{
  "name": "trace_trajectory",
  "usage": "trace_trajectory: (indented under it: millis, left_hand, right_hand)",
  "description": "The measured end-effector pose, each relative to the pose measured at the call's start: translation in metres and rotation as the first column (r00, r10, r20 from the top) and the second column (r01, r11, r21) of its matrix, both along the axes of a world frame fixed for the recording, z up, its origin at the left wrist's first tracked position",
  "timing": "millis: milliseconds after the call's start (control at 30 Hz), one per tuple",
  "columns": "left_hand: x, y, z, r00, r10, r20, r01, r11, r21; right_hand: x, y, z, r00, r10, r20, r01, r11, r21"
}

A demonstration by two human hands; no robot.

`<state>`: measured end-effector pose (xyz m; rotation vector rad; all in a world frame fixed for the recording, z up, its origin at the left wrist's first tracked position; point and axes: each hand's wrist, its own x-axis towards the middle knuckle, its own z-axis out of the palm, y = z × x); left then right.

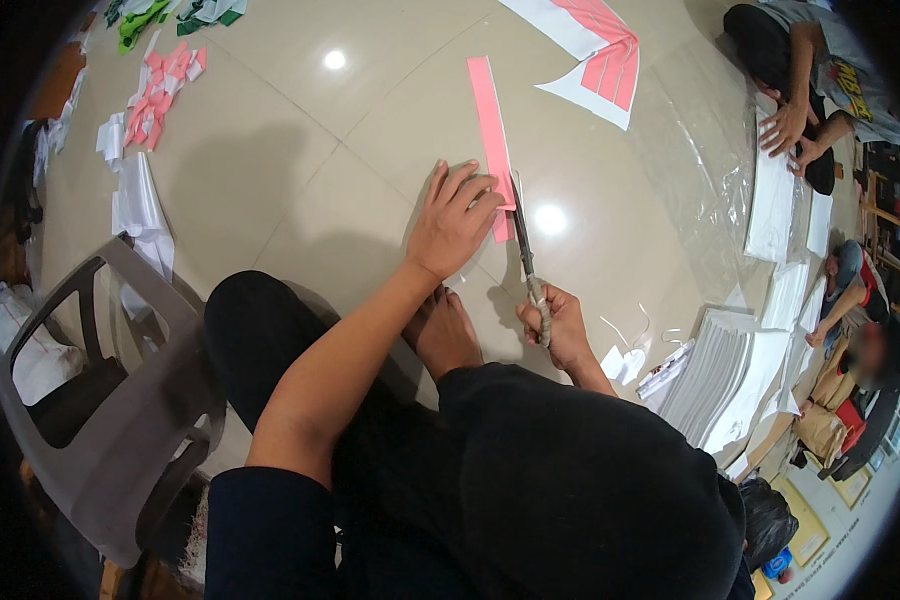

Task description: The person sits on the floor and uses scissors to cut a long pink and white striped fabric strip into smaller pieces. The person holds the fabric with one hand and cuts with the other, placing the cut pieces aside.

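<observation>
A narrow pink strip with a white edge lies on the tiled floor in front of me. My left hand rests on its nearer part, fingers spread and fingertips touching it. In my right hand is a pair of scissors, gripped by its wrapped handles. The blades point away from me and reach the strip's right edge beside my left fingertips. Whether the blades are apart is hard to make out. My bare foot is just below my left hand.
Pink-and-white sheet pieces lie at the far right, and pink scraps at the far left. A grey plastic chair stands at left. White sheets are stacked at right, near other people, one handling a white panel.
</observation>
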<state>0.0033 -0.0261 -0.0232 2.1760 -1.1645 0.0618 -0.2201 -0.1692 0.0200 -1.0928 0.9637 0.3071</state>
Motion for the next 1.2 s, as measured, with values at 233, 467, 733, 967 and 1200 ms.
trace_trajectory:
  millis: [233, 467, 733, 967, 1200]
  left_hand:
    - [0.0003, 0.0003, 0.0031, 1.000, -0.004, -0.008, 0.004, 1.000, 0.022]
    - [-0.0002, 0.0012, -0.0002, 0.999, -0.008, -0.036, 0.009, 1.000, 0.028]
    - [-0.0004, 0.0010, -0.0014, 1.000, -0.007, -0.030, 0.009, 0.998, 0.057]
    - [-0.0007, 0.0009, -0.0016, 0.999, -0.010, -0.036, 0.012, 0.998, 0.065]
    - [-0.0006, 0.0004, -0.0007, 1.000, -0.007, -0.024, 0.008, 0.998, 0.062]
  right_hand:
    - [0.0013, 0.0016, 0.0026, 1.000, -0.008, -0.004, 0.008, 1.000, 0.013]
    - [-0.0009, 0.0024, -0.0021, 1.000, -0.015, 0.016, 0.014, 1.000, 0.005]
    - [0.0000, 0.0064, -0.0014, 0.999, -0.036, 0.021, 0.036, 0.999, 0.019]
    - [-0.0012, 0.0072, -0.0006, 1.000, -0.029, 0.012, 0.028, 1.000, 0.011]
    - [-0.0009, 0.0084, 0.0007, 1.000, -0.029, 0.002, 0.029, 0.999, 0.013]
